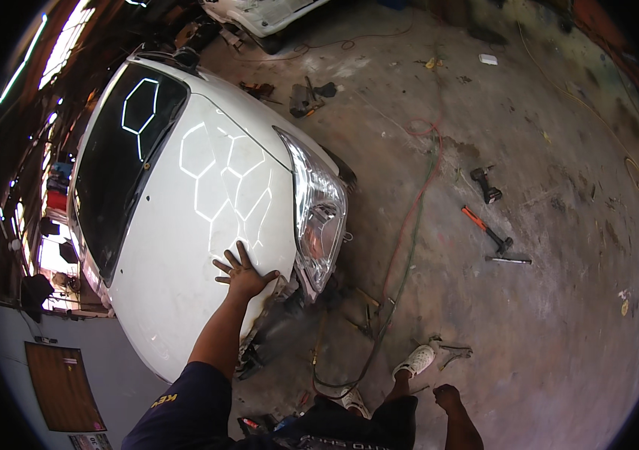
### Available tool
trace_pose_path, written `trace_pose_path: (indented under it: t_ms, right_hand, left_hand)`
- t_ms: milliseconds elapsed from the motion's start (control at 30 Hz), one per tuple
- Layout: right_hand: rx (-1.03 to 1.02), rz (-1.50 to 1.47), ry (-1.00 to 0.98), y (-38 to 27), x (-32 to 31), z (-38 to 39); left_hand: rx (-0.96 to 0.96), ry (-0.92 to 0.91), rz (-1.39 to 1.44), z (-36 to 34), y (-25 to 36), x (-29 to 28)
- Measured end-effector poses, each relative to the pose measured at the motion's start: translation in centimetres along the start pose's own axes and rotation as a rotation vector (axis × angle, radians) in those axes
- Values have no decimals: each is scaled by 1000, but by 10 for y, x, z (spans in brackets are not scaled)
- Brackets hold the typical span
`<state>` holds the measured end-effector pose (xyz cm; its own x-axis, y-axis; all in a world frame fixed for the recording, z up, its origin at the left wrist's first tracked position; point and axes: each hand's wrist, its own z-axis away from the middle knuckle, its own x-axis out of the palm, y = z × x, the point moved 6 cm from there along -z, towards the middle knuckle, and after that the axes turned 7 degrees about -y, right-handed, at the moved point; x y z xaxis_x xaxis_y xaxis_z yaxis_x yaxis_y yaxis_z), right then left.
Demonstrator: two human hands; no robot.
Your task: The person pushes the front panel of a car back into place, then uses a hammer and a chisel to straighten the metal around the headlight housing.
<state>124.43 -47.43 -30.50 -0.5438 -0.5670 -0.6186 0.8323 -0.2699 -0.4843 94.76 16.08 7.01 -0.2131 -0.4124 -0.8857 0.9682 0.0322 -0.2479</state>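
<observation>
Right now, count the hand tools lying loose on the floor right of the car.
3: a dark power drill, an orange-handled hammer below it, and a thin metal bar beneath that. Others may be hidden among the clutter under the car's front.

I've got a dark navy tee, yellow print on sleeve [177, 397] at 7 o'clock; dark shorts, white sneakers [414, 361].

1. A stained, dusty concrete floor [529, 135] spreads to the right of the raised hand.
2. Red and green hoses [409, 225] snake across it, just right of that hand.
3. A cordless drill [489, 185], an orange-handled hammer [486, 229] and a metal bar [509, 260] lie farther right.
4. Bright strip lights [64, 37] glow far above left.
5. A brown board [63, 386] leans on a grey wall [117, 375], below left.
</observation>
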Motion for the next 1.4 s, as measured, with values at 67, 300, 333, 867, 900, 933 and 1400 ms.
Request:
trace_pose_path:
  t_ms: [67,300,333,867,900,933,1400]
  right_hand:
    - [11,-74,51,-1,11,0]
    - [83,-50,-122,-7,41,-17]
    - [223,-185,-155,-6,36,-17]
    - [523,-685,-464,-27,64,-20]
    - [548,-714,-444,-25,70,-21]
    - [539,-687,-458,-24,75,-25]
    - [439,-578,-744,-12,120,-65]
  left_hand:
    - [-4,-3,-2,0,-3,2]
    - [-32,9,-58,-18,-7,15]
    - [-36,10,-79,-26,-5,19]
    - [-10,90,-114,-55,-20,45]
    - [8,105,-97,-58,-22,47]
    - [14,114,-110,-60,-24,48]
    - [131,228,-180,-80,-47,53]
